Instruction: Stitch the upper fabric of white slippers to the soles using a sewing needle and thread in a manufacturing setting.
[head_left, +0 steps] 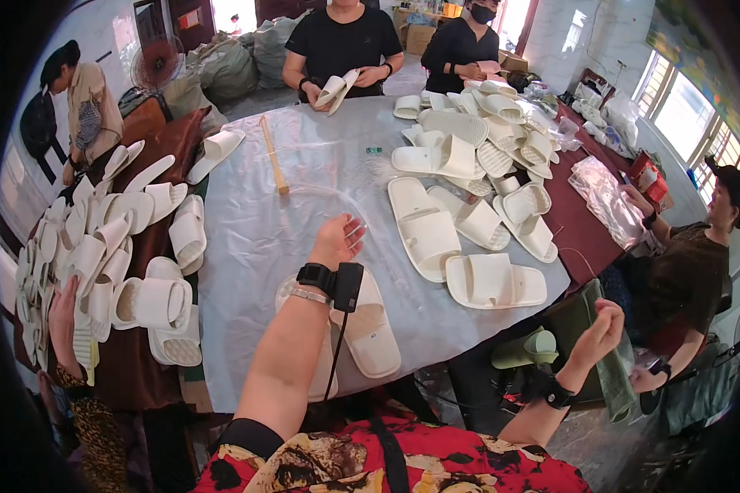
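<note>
— While the left hand (335,240) is reaching forward over the table (247,246), what is lying around it?

— The big round table, covered in a pale sheet, is spreading out under that hand. White slippers (460,164) are piling up well beyond it toward the far right, and more slippers (107,246) are lying heaped well off to its left.

— And close to the hand?

— One pair of white slippers (362,329) is lying just behind the wrist, partly under the forearm. Another pair (423,230) is sitting just to the right of the fingers. A wooden stick (274,154) is lying ahead of the hand, a little to its left.

— How is the left hand looking?

— It is hovering palm down, fingers loosely curled; whether it is pinching anything, I cannot tell. A black device is sitting strapped at its wrist.

— And the right hand (600,329)?

— It is hanging off the table edge, fingers curled around a thin clear plastic bag (621,378) drooping below it. Just left of that hand, green rolls (526,349) are lying lower down.
</note>
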`<act>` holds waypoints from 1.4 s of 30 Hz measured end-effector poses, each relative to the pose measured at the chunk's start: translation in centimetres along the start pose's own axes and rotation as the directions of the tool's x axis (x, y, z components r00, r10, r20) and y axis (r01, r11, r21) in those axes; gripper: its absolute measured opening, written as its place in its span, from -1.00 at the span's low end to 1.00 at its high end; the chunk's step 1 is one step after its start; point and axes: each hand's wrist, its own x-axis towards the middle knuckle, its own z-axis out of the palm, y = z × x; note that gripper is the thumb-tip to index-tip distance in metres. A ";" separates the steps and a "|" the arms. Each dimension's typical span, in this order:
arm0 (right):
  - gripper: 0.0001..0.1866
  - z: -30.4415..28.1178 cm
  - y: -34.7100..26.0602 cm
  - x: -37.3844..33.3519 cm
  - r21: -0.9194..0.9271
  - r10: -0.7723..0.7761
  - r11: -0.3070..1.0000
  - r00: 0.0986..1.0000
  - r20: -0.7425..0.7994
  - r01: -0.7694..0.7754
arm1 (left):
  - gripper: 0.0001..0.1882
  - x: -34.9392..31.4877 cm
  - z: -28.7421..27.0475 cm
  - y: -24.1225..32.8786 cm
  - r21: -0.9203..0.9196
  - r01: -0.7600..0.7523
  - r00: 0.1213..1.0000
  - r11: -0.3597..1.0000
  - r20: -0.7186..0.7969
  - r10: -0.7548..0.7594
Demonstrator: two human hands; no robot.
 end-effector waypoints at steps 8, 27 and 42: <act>-0.97 8.9 -6.4 -5.6 0.146 -0.218 0.975 0.862 0.458 0.169 | -0.66 -10.0 1.8 -3.5 0.576 -0.398 0.856 0.715 0.514 0.062; -0.82 14.9 -14.6 -12.1 0.497 -0.431 0.866 0.580 0.692 0.051 | -0.69 -18.0 -3.4 -9.3 0.413 -0.611 0.747 0.675 0.584 0.319; -0.81 15.8 -17.2 -13.3 0.619 -0.566 0.779 0.533 0.629 0.098 | -0.73 -19.3 -5.3 -10.2 0.284 -0.500 0.736 0.818 0.637 0.228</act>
